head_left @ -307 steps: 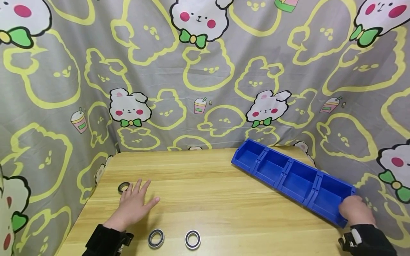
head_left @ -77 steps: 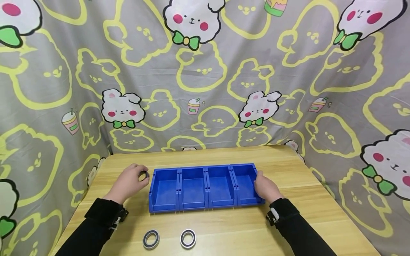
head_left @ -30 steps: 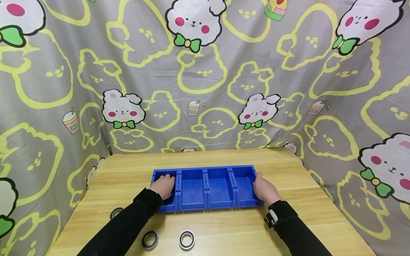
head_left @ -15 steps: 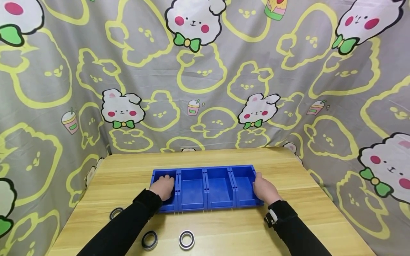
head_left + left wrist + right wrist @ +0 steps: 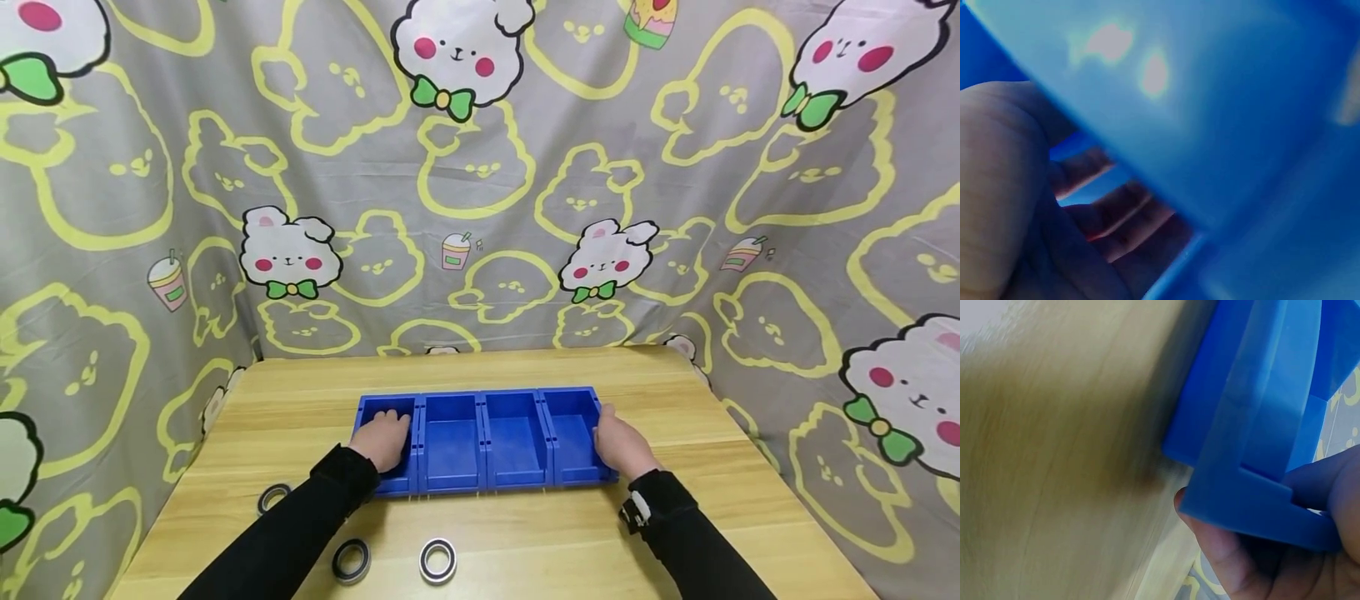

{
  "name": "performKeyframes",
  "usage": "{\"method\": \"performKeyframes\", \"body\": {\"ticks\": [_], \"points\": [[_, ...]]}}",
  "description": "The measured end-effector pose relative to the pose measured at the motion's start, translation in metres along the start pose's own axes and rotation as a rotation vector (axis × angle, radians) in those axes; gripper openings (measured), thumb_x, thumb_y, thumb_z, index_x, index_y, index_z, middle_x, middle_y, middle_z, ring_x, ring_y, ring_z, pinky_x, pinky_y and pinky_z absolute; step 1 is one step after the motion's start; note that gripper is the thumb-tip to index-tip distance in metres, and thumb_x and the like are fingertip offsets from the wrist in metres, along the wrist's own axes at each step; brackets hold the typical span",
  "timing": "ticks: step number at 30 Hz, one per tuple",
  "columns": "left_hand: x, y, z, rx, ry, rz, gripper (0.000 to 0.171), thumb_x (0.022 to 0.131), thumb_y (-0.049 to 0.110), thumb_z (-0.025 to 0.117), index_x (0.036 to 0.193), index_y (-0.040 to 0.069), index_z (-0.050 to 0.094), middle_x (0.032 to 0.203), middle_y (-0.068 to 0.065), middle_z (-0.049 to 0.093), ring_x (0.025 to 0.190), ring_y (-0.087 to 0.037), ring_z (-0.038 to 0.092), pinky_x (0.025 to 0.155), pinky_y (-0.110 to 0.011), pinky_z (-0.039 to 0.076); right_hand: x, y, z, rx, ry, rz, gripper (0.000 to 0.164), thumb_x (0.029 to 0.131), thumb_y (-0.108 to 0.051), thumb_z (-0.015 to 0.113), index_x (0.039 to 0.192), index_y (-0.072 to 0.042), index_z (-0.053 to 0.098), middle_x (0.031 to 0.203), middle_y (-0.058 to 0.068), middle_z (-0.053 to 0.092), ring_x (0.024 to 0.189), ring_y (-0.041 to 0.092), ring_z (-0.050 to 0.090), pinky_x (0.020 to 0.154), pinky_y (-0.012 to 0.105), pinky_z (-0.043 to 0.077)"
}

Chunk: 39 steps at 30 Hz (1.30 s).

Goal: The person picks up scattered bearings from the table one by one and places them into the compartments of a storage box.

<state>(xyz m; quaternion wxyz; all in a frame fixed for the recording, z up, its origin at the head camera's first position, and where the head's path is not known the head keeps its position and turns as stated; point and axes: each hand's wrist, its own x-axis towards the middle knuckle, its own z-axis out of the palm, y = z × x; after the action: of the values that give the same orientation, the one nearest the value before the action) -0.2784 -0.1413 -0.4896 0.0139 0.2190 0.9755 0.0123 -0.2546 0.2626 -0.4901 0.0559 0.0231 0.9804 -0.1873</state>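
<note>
A blue bin row (image 5: 450,454) with side-by-side compartments lies across the wooden table. My left hand (image 5: 381,439) reaches down into its leftmost compartment. The left wrist view shows those fingers (image 5: 1129,231) bent behind a blue wall (image 5: 1166,125); whether they hold anything is hidden. At the row's right end, my right hand (image 5: 622,442) grips the end wall; in the right wrist view its thumb and fingers (image 5: 1216,550) lie on either side of the blue edge (image 5: 1241,506). Three ball bearings lie in front: one (image 5: 264,498) beside my left sleeve, one (image 5: 351,561), and one (image 5: 437,561).
The wooden table (image 5: 712,517) extends right and in front of the row. Patterned grey curtains (image 5: 480,183) hang behind the table and along both sides. My left forearm (image 5: 292,533) crosses the table's front left and partly covers the nearest bearing.
The bin row was swung from its slant at the right to the middle. My left hand, which pinched a bearing, moved right into the leftmost compartment; it stays nearly still over the last second.
</note>
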Motion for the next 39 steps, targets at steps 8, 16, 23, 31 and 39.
{"method": "performKeyframes", "body": {"ticks": [8, 16, 23, 31, 39], "points": [[-0.027, -0.005, -0.038, -0.096, 0.139, 0.103, 0.021, 0.091, 0.011, 0.072, 0.109, 0.001, 0.066, 0.101, -0.016, 0.062, 0.098, -0.034, 0.06, 0.088, -0.047, 0.052, 0.0, 0.0, -0.001, 0.003, -0.005, -0.008, 0.048, 0.105, -0.011, 0.04, 0.139, 0.018, 0.021, 0.102, 0.031, 0.063, 0.085, 0.032, 0.064, 0.079, 0.054, 0.054], [-0.044, -0.022, -0.083, -0.159, 0.199, 0.065, 0.027, 0.094, 0.013, 0.067, 0.118, 0.0, 0.064, 0.115, -0.017, 0.062, 0.108, -0.033, 0.06, 0.095, -0.047, 0.05, 0.003, 0.003, -0.011, 0.009, -0.002, -0.004, 0.048, 0.106, -0.011, 0.037, 0.139, 0.018, 0.019, 0.117, 0.042, 0.057, 0.102, 0.043, 0.065, 0.088, 0.06, 0.051], [-0.082, -0.047, -0.066, -0.264, 0.195, -0.078, 0.029, 0.095, 0.01, 0.065, 0.122, -0.001, 0.063, 0.119, -0.019, 0.061, 0.113, -0.036, 0.059, 0.095, -0.051, 0.05, 0.004, 0.004, -0.005, 0.023, -0.04, -0.025, 0.047, 0.106, -0.011, 0.036, 0.139, 0.018, 0.018, 0.114, 0.04, 0.058, 0.095, 0.037, 0.064, 0.086, 0.059, 0.052], [-0.12, -0.082, -0.027, -0.314, 0.143, -0.253, 0.036, 0.095, 0.014, 0.064, 0.125, -0.005, 0.059, 0.118, -0.027, 0.059, 0.112, -0.046, 0.057, 0.093, -0.058, 0.047, 0.006, 0.001, -0.006, 0.02, -0.029, -0.03, 0.045, 0.106, -0.011, 0.037, 0.136, 0.017, 0.02, 0.109, 0.037, 0.06, 0.093, 0.036, 0.064, 0.083, 0.057, 0.052], [-0.135, -0.096, -0.012, -0.407, -0.054, -0.379, 0.051, 0.095, 0.017, 0.067, 0.135, -0.008, 0.051, 0.125, -0.034, 0.049, 0.114, -0.054, 0.048, 0.093, -0.06, 0.046, 0.005, 0.003, -0.002, 0.009, -0.024, -0.043, 0.047, 0.105, -0.01, 0.039, 0.137, 0.017, 0.019, 0.1, 0.033, 0.063, 0.086, 0.033, 0.065, 0.079, 0.055, 0.054]]}}
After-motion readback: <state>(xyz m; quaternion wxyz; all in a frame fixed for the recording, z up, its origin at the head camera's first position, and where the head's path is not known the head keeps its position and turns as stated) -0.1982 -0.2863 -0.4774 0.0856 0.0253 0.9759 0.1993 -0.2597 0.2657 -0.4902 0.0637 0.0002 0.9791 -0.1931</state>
